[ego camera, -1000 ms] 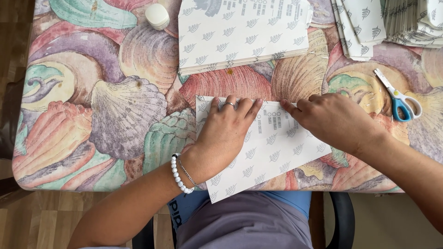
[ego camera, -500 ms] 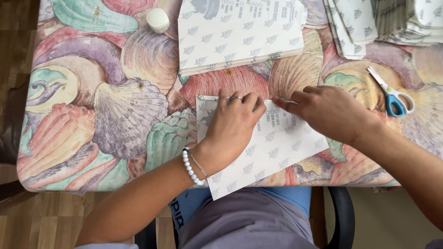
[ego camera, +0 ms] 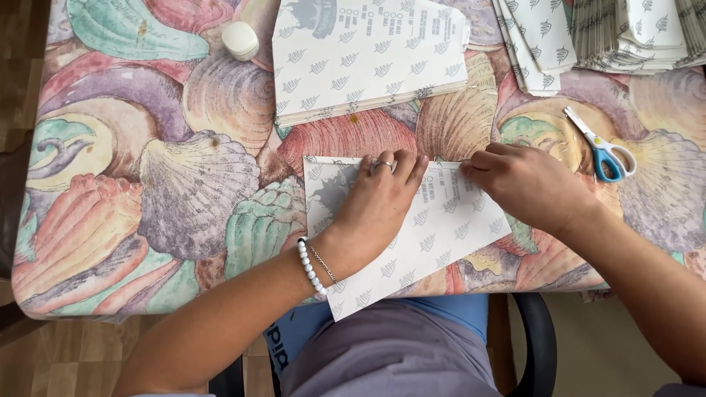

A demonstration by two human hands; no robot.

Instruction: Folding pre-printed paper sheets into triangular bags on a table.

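A white printed paper sheet (ego camera: 426,242) with small grey leaf marks lies at the table's near edge, its lower corner hanging over. My left hand (ego camera: 379,202), with a ring and a white bead bracelet, presses flat on the sheet, fingers spread toward its top edge. My right hand (ego camera: 526,184) rests on the sheet's upper right part, fingertips pinching its folded top edge near the left hand's fingers.
A stack of the same printed sheets (ego camera: 368,55) lies beyond the hands. More folded paper piles (ego camera: 632,33) sit at the top right. Blue-handled scissors (ego camera: 599,147) lie to the right. A small white round container (ego camera: 240,39) stands top left. The shell-patterned tablecloth (ego camera: 147,184) covers the table.
Both hands have shifted slightly left along the sheet's top edge. My right fingertips have drawn closer to the left hand and pinch the fold.
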